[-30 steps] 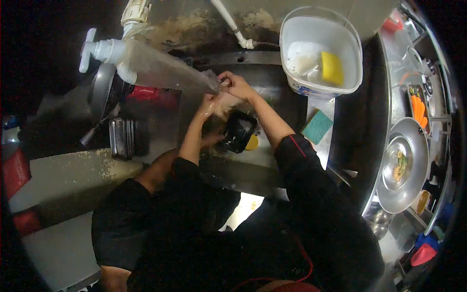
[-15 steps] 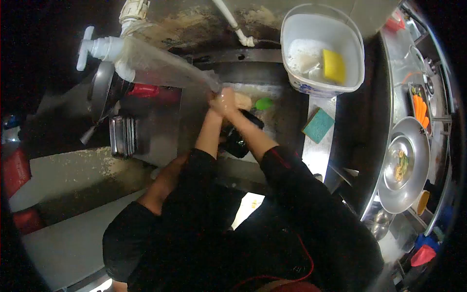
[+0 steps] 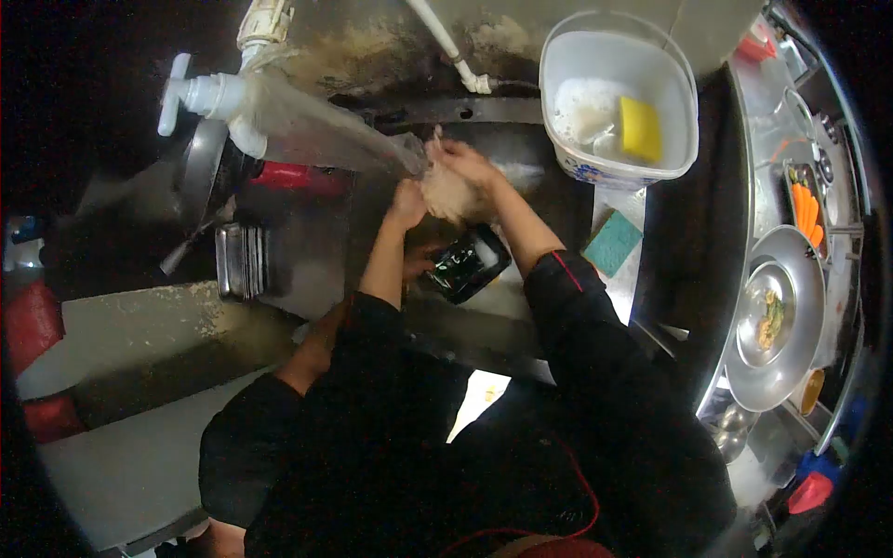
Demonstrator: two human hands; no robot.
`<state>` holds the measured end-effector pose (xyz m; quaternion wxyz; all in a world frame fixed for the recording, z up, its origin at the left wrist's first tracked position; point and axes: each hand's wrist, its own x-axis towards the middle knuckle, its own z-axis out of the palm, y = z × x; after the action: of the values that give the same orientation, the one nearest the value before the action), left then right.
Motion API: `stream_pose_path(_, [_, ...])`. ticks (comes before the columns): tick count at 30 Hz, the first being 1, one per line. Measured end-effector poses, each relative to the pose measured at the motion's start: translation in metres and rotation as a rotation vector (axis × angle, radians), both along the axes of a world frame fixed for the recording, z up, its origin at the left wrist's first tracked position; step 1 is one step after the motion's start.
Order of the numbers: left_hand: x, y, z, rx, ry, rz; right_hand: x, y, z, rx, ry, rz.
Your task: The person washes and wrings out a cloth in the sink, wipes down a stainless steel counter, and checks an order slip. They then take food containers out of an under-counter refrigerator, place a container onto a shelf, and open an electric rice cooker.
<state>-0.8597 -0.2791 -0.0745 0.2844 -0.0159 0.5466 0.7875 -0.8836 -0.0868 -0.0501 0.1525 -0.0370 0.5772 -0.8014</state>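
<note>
Holding a pale, limp, wet-looking piece (image 3: 453, 193) over the sink (image 3: 544, 205), just above the center of the frame, with the right hand (image 3: 465, 166) closed on its upper edge. Curling the left hand (image 3: 406, 205) against its left side, too blurred to tell whether clenched on it or only touching. Reaching both hands in from below, near the lower end of a clear plastic sleeve (image 3: 326, 126) that hangs off the white faucet (image 3: 212, 96) at upper left. Showing, just below the piece, a shiny black container (image 3: 470, 264), tilted, with a co-worker's hand (image 3: 419, 263) at its left side.

Standing at upper right, a white tub (image 3: 605, 169) with suds and a yellow sponge (image 3: 640, 130) inside. Lying below the tub, a green sponge (image 3: 613, 244) on a pale ledge (image 3: 619, 290). Sitting left of the sink's middle, a stack of metal trays (image 3: 242, 262), with a red object (image 3: 288, 177) above and slightly right. Resting at the right side of the frame, a wide metal pan (image 3: 805, 344) around a smaller bowl (image 3: 752, 321) with food (image 3: 770, 321) in it, and, above these, a tray of orange pieces (image 3: 803, 209).
</note>
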Motion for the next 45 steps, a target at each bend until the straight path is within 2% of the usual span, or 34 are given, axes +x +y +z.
stream_pose_path(2, [0.011, 0.010, 0.040, 0.208, -0.117, 0.155, 0.008, 0.003, -0.044, 0.196, -0.049, 0.125])
stream_pose_path(3, [0.015, 0.014, 0.054, 0.313, -0.176, 0.234, 0.014, 0.001, -0.038, 0.040, -0.071, 0.036])
stream_pose_path(5, [0.013, 0.015, 0.035, -0.025, -0.056, 0.303, 0.034, -0.008, -0.009, -0.272, -0.121, -0.146])
stream_pose_path(7, [0.012, 0.021, 0.011, -0.307, 0.001, 0.357, 0.052, -0.034, 0.035, 0.271, 0.064, -0.252])
stream_pose_path(8, [0.012, 0.026, 0.005, -0.300, -0.027, 0.353, 0.056, -0.047, 0.048, 0.542, 0.158, -0.299])
stream_pose_path(9, [0.012, 0.032, 0.004, -0.259, -0.070, 0.344, 0.058, -0.057, 0.050, 0.698, 0.153, -0.346])
stream_pose_path(11, [0.013, 0.045, 0.008, 0.026, -0.236, 0.270, 0.062, -0.075, 0.040, 1.007, 0.142, -0.428])
stream_pose_path(13, [0.012, 0.057, 0.011, 0.189, -0.323, 0.200, 0.039, -0.058, -0.008, 0.755, 0.007, -0.581])
stream_pose_path(14, [0.012, 0.064, 0.012, 0.141, -0.339, 0.232, 0.028, -0.050, -0.021, 0.625, -0.057, -0.658])
stream_pose_path(16, [0.011, 0.066, 0.004, 0.045, -0.380, 0.291, 0.037, -0.043, -0.001, 0.517, -0.058, -0.650])
stream_pose_path(17, [0.006, 0.065, -0.001, -0.087, -0.154, 0.223, 0.043, -0.035, 0.012, 0.472, -0.052, -0.647])
stream_pose_path(18, [0.000, 0.060, -0.013, -0.227, 0.069, 0.185, 0.047, -0.033, 0.011, 0.490, 0.088, -0.615])
stream_pose_path(20, [-0.002, 0.046, 0.000, 0.229, -0.463, 0.369, 0.059, -0.042, 0.000, 0.506, 0.353, -0.536])
stream_pose_path(21, [0.000, 0.052, 0.029, 0.126, -0.461, 0.470, 0.067, -0.029, 0.001, 0.366, 0.489, -0.487])
stream_pose_path(24, [0.001, 0.045, 0.081, 0.070, -0.311, 0.435, 0.073, 0.009, -0.039, 0.428, 0.408, -0.038])
stream_pose_path(25, [-0.008, 0.032, 0.081, 0.072, -0.287, 0.480, 0.065, 0.008, -0.086, 0.249, 0.252, -0.003])
stream_pose_path(28, [0.007, 0.036, 0.112, 0.186, -0.318, 0.445, 0.064, 0.016, -0.052, -0.332, -0.242, -0.118])
stream_pose_path(29, [0.005, 0.033, 0.092, 0.207, -0.382, 0.341, 0.061, 0.004, -0.035, -0.467, -0.312, -0.273])
stream_pose_path(31, [-0.002, 0.023, 0.022, 0.252, -0.505, 0.131, 0.054, -0.043, -0.014, -0.273, 0.008, -0.547])
stream_pose_path(32, [-0.003, 0.026, 0.008, 0.217, -0.462, 0.129, 0.052, -0.059, -0.007, -0.173, 0.171, -0.679])
stream_pose_path(35, [-0.003, 0.044, -0.028, 0.112, -0.337, 0.127, 0.079, -0.057, 0.065, 0.629, 0.100, -0.705])
stream_pose_path(38, [0.000, 0.052, -0.042, 0.012, -0.210, 0.144, 0.050, -0.040, -0.006, 0.562, 0.044, -0.888])
stream_pose_path(39, [-0.002, 0.045, -0.040, 0.080, -0.229, 0.134, 0.047, -0.024, -0.014, 0.635, -0.055, -0.768])
stream_pose_path(40, [0.000, 0.049, -0.024, -0.007, -0.260, 0.185, 0.046, -0.010, -0.019, 0.704, -0.152, -0.644])
stream_pose_path(42, [0.001, 0.072, 0.029, -0.163, -0.311, 0.294, 0.040, -0.006, -0.062, 0.323, -0.146, -0.610])
stream_pose_path(43, [0.008, 0.071, 0.038, -0.262, -0.174, 0.265, 0.043, -0.004, -0.067, 0.216, -0.077, -0.502])
stream_pose_path(45, [0.007, 0.072, 0.048, -0.363, -0.093, 0.088, 0.058, 0.004, -0.071, 0.068, 0.105, -0.192])
